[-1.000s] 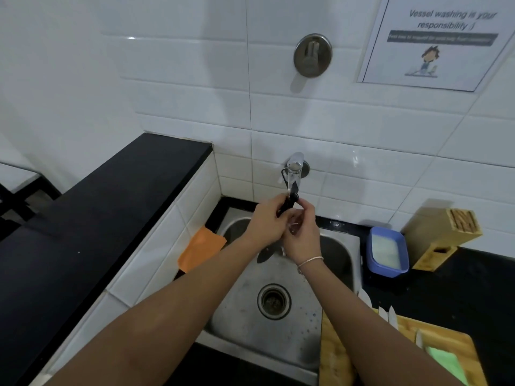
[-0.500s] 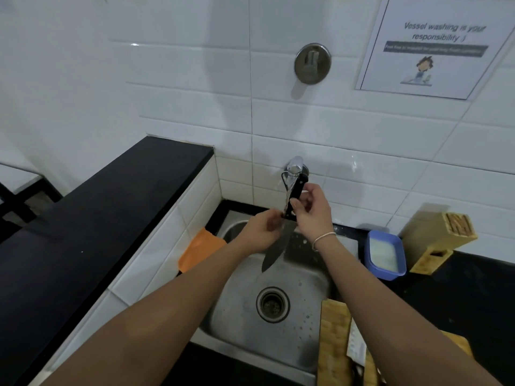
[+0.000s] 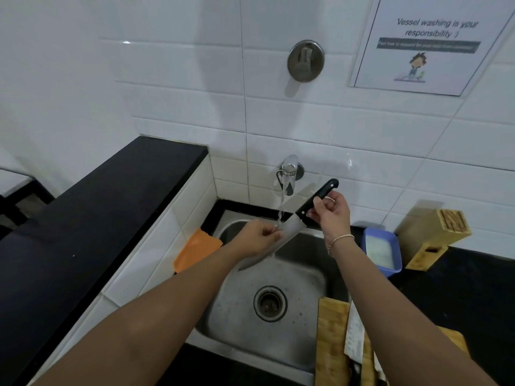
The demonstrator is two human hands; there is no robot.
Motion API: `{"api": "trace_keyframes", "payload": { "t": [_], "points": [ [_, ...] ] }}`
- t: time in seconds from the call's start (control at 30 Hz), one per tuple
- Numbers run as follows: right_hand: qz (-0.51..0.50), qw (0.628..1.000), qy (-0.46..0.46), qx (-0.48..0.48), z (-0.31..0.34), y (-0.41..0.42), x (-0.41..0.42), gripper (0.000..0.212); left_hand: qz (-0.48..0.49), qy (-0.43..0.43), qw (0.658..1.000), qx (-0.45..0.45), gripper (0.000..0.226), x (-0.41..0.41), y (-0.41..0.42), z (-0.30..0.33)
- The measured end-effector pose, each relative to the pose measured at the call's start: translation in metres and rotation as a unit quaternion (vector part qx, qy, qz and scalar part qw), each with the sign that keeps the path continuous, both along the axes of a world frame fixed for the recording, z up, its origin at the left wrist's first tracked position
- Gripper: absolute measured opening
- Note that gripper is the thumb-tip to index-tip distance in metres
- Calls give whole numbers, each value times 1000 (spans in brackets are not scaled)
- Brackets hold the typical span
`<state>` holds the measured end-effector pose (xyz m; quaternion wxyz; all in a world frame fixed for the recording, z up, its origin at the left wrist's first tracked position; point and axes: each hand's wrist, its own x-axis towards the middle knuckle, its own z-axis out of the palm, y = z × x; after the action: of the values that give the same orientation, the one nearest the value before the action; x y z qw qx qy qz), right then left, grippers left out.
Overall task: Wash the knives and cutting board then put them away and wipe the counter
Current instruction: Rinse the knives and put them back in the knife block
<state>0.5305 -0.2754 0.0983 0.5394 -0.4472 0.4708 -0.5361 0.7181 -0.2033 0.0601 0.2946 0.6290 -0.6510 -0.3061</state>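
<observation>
A chef's knife (image 3: pixel 289 228) with a black handle slants over the steel sink (image 3: pixel 306 277), its tip pointing down left. My right hand (image 3: pixel 331 213) grips the handle. My left hand (image 3: pixel 257 238) pinches the blade where the stream from the tap (image 3: pixel 289 174) falls on it. A wooden cutting board (image 3: pixel 331 338) lies at the sink's right edge with another knife (image 3: pixel 354 334) on it, partly hidden by my right forearm.
A wooden knife block (image 3: pixel 434 232) stands on the black counter at the right, beside a blue tub (image 3: pixel 383 250). An orange cloth (image 3: pixel 196 250) lies left of the sink. A raised black ledge (image 3: pixel 92 227) runs along the left.
The knife has swung from nearly upright to a slant, handle now up right. My right hand moved right with it, and my left hand slid onto the blade under the running water.
</observation>
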Motion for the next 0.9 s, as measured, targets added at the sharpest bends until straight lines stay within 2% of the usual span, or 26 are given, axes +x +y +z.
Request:
{"api": "trace_keyframes", "payload": {
  "t": [0.27, 0.43, 0.53, 0.6, 0.7, 0.77, 0.9],
  "points": [
    [68, 997, 27, -11, 1, 10, 22, 23, 61, 101, 993, -16, 10, -3, -20, 9],
    [112, 986, 107, -54, -8, 20, 29, 27, 46, 82, 995, 33, 9, 11, -9, -6],
    [135, 966, 192, -110, -14, 24, 36, 29, 43, 79, 995, 38, 18, 11, 1, -6],
    [134, 955, 223, -141, -10, 26, 37, 39, 49, 95, 994, 31, 22, 10, 4, -6],
    [140, 943, 240, -183, 0, 28, 36, 67, 63, 104, 992, 32, 6, 11, 5, -3],
    [145, 933, 261, -203, 5, 31, 33, 79, 71, 97, 992, 31, 4, 12, 5, -1],
    [115, 916, 297, -244, 11, 40, 24, 77, 61, 112, 992, 18, 13, 7, 4, 4]
  ]
}}
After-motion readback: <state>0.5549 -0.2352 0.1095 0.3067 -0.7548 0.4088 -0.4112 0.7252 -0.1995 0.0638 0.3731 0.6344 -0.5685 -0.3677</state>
